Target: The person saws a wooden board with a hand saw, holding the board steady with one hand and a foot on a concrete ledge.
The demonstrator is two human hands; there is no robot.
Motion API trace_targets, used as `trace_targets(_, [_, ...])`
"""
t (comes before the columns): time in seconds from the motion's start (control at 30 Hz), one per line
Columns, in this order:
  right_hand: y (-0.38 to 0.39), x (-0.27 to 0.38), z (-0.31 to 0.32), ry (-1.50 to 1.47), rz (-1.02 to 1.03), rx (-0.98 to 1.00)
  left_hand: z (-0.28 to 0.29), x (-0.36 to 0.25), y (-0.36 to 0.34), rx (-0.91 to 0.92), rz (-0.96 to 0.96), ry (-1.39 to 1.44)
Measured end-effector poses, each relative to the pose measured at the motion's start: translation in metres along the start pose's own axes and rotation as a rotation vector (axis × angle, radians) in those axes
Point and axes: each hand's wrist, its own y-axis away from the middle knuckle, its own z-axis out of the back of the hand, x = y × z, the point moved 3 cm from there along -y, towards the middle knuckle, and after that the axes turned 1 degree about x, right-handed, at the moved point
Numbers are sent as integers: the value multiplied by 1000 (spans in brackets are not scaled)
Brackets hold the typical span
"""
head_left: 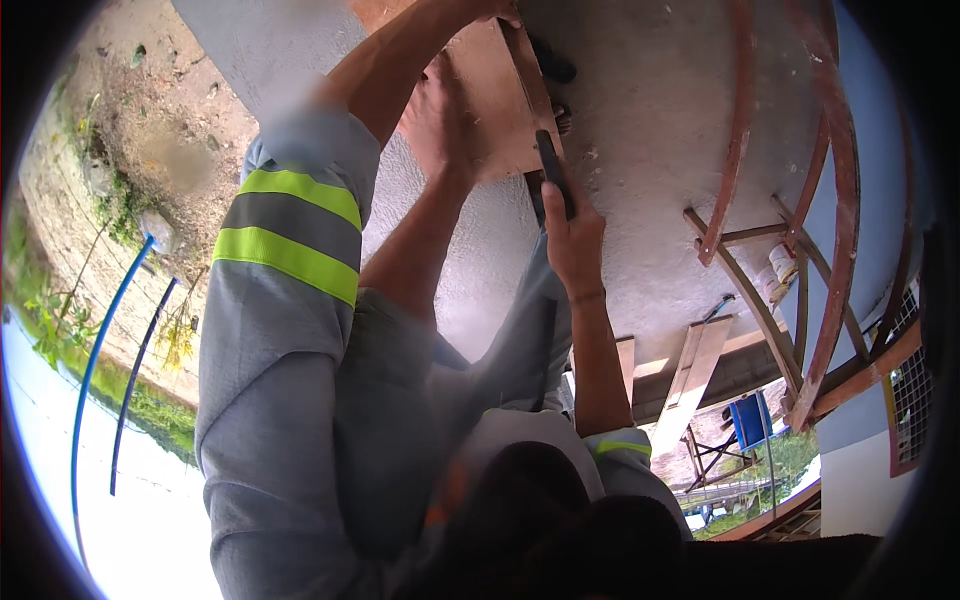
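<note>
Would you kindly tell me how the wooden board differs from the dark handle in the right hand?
The wooden board is light brown; the dark handle is nearly black. The board is broad and flat; the handle is narrow. The right hand grips the handle, not the board. Both appear in the view's upper middle.

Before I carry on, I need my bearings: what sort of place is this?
Probably a partly outdoor building or woodworking site: a brown board lies in the work area, wooden framework stands to the right, and the grey floor meets bare earth at the left.
</note>
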Motion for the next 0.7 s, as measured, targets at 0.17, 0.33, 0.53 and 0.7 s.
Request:
trace_targets(0.17, [35,32,12,11,-252,138,-45,15,15,54,34,-18])
trace_targets(0.33, [214,8,91,51,-360,187,-35,25,15,-27,46,-68])
trace_targets(0.53, [-8,-3,-6,-7,72,-52,-7,9,0,-19,-39,-101])
trace_targets(0.7, [99,19,44,78,-319,130,-46,16,-2,-26,60,-26])
